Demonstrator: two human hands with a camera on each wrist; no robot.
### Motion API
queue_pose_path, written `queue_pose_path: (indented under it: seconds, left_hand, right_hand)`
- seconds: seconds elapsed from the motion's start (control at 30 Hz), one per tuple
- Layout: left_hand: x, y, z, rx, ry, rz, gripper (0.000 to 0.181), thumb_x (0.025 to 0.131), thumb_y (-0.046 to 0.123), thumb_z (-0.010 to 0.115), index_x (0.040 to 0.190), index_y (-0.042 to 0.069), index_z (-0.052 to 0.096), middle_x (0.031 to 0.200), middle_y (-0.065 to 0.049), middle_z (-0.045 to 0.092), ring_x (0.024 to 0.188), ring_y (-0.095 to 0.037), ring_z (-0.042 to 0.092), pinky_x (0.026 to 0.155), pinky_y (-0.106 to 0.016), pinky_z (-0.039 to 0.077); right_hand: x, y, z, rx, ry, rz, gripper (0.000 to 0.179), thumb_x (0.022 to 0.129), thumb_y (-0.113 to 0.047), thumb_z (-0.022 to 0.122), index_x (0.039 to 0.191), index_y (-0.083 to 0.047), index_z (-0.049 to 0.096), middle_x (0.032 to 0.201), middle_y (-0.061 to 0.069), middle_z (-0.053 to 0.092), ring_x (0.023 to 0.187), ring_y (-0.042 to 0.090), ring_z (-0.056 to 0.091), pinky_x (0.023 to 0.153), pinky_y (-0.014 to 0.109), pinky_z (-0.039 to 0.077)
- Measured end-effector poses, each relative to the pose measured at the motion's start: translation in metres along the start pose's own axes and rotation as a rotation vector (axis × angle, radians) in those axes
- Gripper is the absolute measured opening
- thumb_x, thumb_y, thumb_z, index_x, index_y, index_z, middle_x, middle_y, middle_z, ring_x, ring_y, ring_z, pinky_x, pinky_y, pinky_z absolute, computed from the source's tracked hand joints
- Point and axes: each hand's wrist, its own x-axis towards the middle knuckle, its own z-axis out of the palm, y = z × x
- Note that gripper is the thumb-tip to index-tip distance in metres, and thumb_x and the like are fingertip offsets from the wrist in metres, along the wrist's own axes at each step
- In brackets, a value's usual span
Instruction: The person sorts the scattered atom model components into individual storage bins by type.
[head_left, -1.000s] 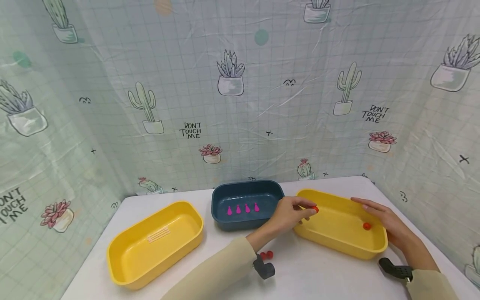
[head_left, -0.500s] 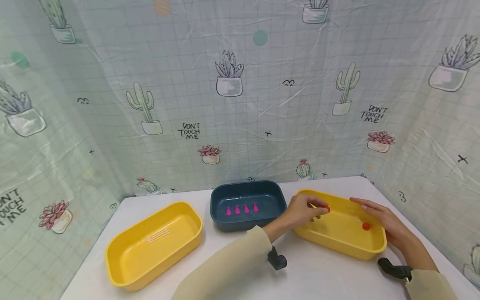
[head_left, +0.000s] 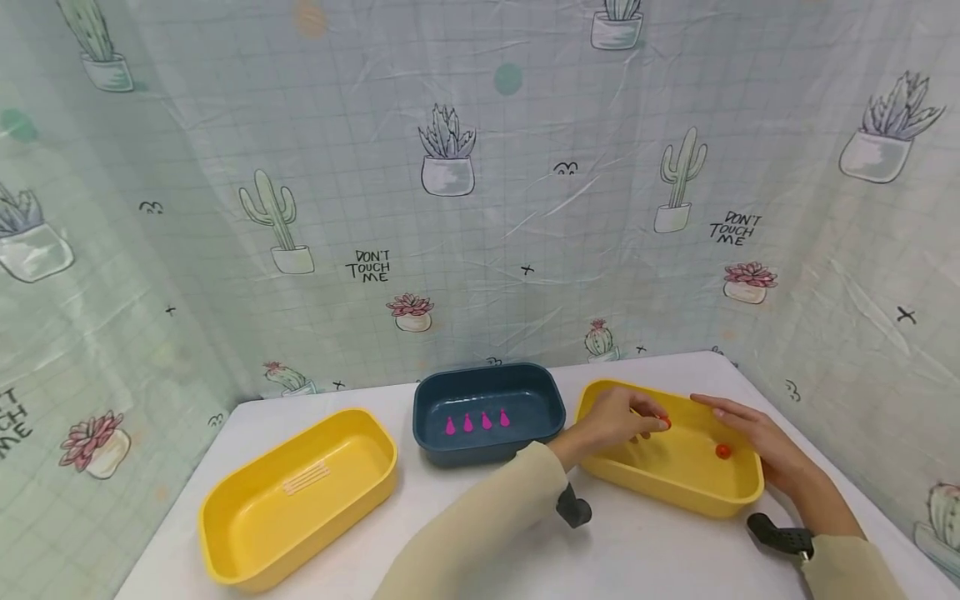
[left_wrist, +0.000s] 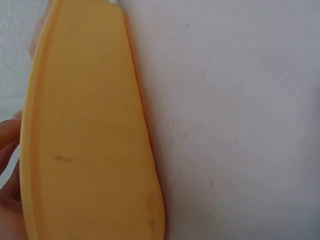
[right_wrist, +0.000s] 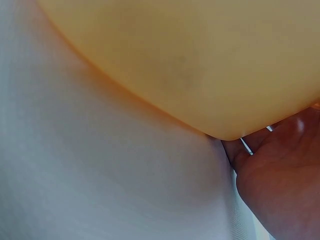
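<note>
My left hand [head_left: 617, 414] reaches over the right yellow bin [head_left: 660, 493] and pinches a small red ball [head_left: 666, 422] between thumb and fingertips, above the bin's floor. Another red ball [head_left: 722, 451] lies inside near the right end. At that end my right hand [head_left: 776, 450] holds the bin, its fingers along the outside and rim of the back right corner. In the left wrist view the bin's outer wall [left_wrist: 90, 120] fills the left half, with fingers [left_wrist: 9, 145] at its edge. The right wrist view has my palm close against the curved end [right_wrist: 190, 65].
A dark blue bin [head_left: 487, 455] at the back middle holds several pink, pear-shaped pieces [head_left: 486, 420] in a row. Left of it stands a second yellow bin [head_left: 307, 554] with thin pale sticks [head_left: 306, 477]. A patterned cloth [head_left: 510, 208] hangs behind the white tabletop [head_left: 645, 558].
My left hand has moved right, farther over the right yellow bin, with the red ball. The sleeve now covers where two red balls lay on the table. My right hand keeps its place on the bin.
</note>
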Motion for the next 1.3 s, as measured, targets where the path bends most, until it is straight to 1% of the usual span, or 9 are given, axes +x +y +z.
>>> queue_pose_path:
  seconds: [0.1, 0.23, 0.37, 0.5, 0.73, 0.97, 1.1, 1.3]
  left_hand:
    - [0.005, -0.002, 0.001, 0.011, -0.001, -0.017, 0.009, 0.092, 0.021, 0.079, 0.099, 0.017, 0.081, 0.081, 0.011, 0.07, 0.075, -0.017, 0.069, 0.065, -0.023, 0.058]
    - [0.012, -0.005, 0.005, 0.045, -0.023, -0.036, 0.011, 0.091, 0.022, 0.08, 0.101, 0.018, 0.082, 0.082, 0.01, 0.069, 0.074, -0.014, 0.065, 0.066, -0.022, 0.057]
    - [0.017, -0.007, 0.01, 0.095, -0.042, -0.046, 0.008, 0.091, 0.02, 0.079, 0.098, 0.017, 0.082, 0.081, 0.009, 0.067, 0.068, -0.015, 0.062, 0.06, -0.019, 0.052]
    - [0.02, -0.006, 0.018, 0.125, -0.051, -0.058, 0.006, 0.091, 0.017, 0.079, 0.096, 0.014, 0.082, 0.077, 0.007, 0.066, 0.062, -0.016, 0.061, 0.056, -0.018, 0.05]
    - [0.021, -0.004, 0.027, 0.181, -0.038, -0.073, 0.006, 0.09, 0.015, 0.081, 0.095, 0.014, 0.081, 0.078, 0.007, 0.064, 0.06, -0.014, 0.057, 0.056, -0.018, 0.048]
    - [0.023, -0.008, 0.029, 0.305, -0.054, -0.041, 0.006, 0.089, 0.021, 0.082, 0.094, 0.018, 0.082, 0.079, 0.01, 0.063, 0.072, -0.007, 0.052, 0.062, -0.017, 0.043]
    - [0.024, -0.01, 0.03, 0.329, -0.059, -0.037, 0.007, 0.09, 0.024, 0.082, 0.095, 0.019, 0.083, 0.078, 0.01, 0.062, 0.074, -0.006, 0.052, 0.066, -0.017, 0.042]
    - [0.024, -0.01, 0.03, 0.335, -0.067, -0.033, 0.006, 0.09, 0.023, 0.081, 0.095, 0.019, 0.082, 0.076, 0.01, 0.063, 0.072, -0.006, 0.052, 0.065, -0.018, 0.041]
  right_hand:
    - [0.001, -0.001, -0.001, -0.005, -0.001, 0.01, 0.053, 0.111, -0.038, 0.041, 0.159, -0.015, 0.041, 0.127, -0.042, 0.054, 0.114, -0.017, 0.056, 0.093, 0.014, 0.053]
    - [0.001, 0.0, -0.002, -0.017, 0.012, 0.025, 0.053, 0.111, -0.04, 0.042, 0.159, -0.017, 0.041, 0.126, -0.042, 0.052, 0.112, -0.019, 0.055, 0.092, 0.014, 0.053]
    - [0.001, 0.0, -0.001, -0.024, 0.015, 0.025, 0.054, 0.111, -0.041, 0.042, 0.16, -0.018, 0.04, 0.126, -0.043, 0.051, 0.113, -0.019, 0.054, 0.093, 0.013, 0.052]
    - [0.0, 0.0, 0.0, -0.024, 0.019, 0.031, 0.054, 0.11, -0.042, 0.043, 0.16, -0.021, 0.041, 0.128, -0.043, 0.05, 0.114, -0.018, 0.055, 0.095, 0.014, 0.052]
    - [0.0, -0.001, 0.0, -0.027, 0.025, 0.033, 0.054, 0.109, -0.044, 0.044, 0.16, -0.023, 0.041, 0.129, -0.042, 0.05, 0.115, -0.017, 0.056, 0.095, 0.015, 0.053]
    - [0.001, 0.0, 0.0, -0.021, 0.024, 0.023, 0.054, 0.11, -0.043, 0.044, 0.159, -0.022, 0.041, 0.128, -0.042, 0.051, 0.114, -0.017, 0.056, 0.095, 0.014, 0.052]
    - [0.002, 0.001, 0.0, -0.008, 0.017, 0.023, 0.054, 0.11, -0.041, 0.044, 0.159, -0.02, 0.041, 0.128, -0.042, 0.053, 0.114, -0.016, 0.057, 0.094, 0.015, 0.053]
    - [0.002, 0.0, 0.0, -0.006, 0.016, 0.024, 0.053, 0.111, -0.04, 0.043, 0.159, -0.018, 0.042, 0.127, -0.041, 0.054, 0.114, -0.016, 0.057, 0.093, 0.015, 0.053]
